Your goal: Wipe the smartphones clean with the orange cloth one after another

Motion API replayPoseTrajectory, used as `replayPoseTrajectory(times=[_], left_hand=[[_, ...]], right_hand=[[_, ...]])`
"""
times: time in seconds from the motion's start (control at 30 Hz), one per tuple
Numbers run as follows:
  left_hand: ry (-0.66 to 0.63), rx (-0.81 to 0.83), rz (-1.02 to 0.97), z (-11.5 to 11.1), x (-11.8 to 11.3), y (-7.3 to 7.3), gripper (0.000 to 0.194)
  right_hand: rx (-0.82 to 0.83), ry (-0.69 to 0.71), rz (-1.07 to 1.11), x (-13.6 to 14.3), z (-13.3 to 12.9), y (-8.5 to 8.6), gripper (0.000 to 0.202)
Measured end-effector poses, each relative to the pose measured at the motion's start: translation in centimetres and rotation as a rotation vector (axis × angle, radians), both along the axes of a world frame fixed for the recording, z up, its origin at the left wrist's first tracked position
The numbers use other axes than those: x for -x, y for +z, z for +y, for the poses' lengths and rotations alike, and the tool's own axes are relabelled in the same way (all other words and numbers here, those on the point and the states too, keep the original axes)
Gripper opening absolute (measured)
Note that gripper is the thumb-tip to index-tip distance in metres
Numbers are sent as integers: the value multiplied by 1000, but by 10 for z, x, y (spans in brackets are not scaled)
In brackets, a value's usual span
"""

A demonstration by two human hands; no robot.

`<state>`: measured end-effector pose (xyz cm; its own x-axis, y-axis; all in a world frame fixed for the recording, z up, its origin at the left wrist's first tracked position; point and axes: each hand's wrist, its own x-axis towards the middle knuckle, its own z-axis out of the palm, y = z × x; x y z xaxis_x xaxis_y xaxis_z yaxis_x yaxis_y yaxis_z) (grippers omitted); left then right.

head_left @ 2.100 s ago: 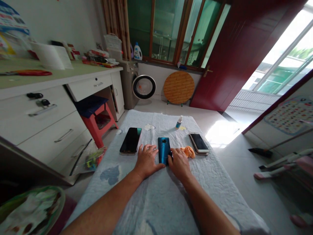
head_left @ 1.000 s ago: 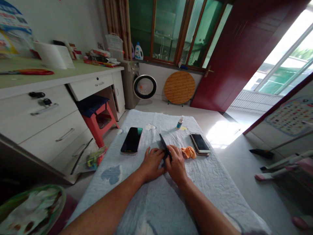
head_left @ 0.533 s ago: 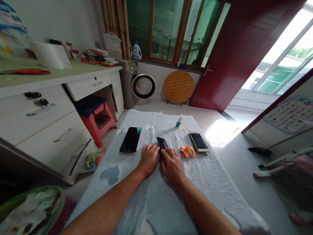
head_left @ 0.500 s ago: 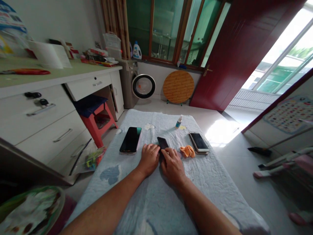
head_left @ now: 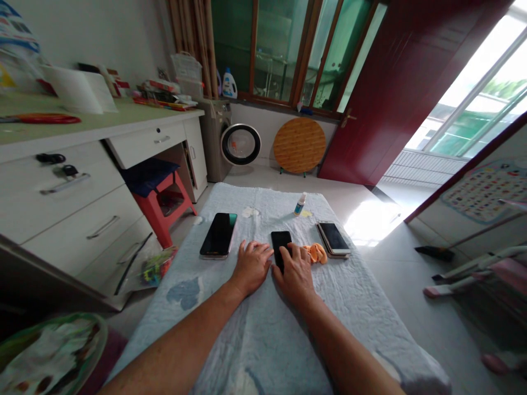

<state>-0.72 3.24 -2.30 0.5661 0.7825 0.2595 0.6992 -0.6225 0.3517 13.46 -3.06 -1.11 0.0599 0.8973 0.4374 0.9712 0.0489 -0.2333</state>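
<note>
A small black phone (head_left: 280,240) lies flat on the cloth-covered table (head_left: 247,340) in front of me. My right hand (head_left: 295,273) rests over its lower right part, fingers spread on the screen and edge. Just left of the phone, my left hand (head_left: 252,267) lies on the cloth with its fingers apart, holding nothing. A larger black phone (head_left: 219,235) is further left. Right of my right hand are a crumpled orange cloth (head_left: 318,253) and a white-framed phone (head_left: 334,238), which sits on another flat object. A small spray bottle (head_left: 300,204) stands near the far edge.
A red stool (head_left: 162,203) with a dark top stands left of the table, beside white drawers (head_left: 82,197). At the lower left is a green-rimmed bin (head_left: 102,334). Behind are an open washing machine door (head_left: 241,144) and a round wooden board (head_left: 300,146).
The small phone has turned straighter and shifted slightly right. My left hand has come off its edge, and my right hand has moved a little to the right, over the phone.
</note>
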Motion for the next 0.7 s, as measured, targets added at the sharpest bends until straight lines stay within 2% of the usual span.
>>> replayPoseTrajectory(times=[0.1,0.23,0.47,0.7], left_hand=[[8,-9,17,0,2,-3,30],[31,-14,48,0,5,-5,33],[37,-10,54,-1,9,-3,34],[38,-12,25,1,8,-6,34]], right_hand=[[0,-89,-20,-4,0,-3,52],[82,-121,-23,-4,1,-3,56],[130,-109,45,-1,1,2,52],[92,-58,90,-11,-4,4,62]])
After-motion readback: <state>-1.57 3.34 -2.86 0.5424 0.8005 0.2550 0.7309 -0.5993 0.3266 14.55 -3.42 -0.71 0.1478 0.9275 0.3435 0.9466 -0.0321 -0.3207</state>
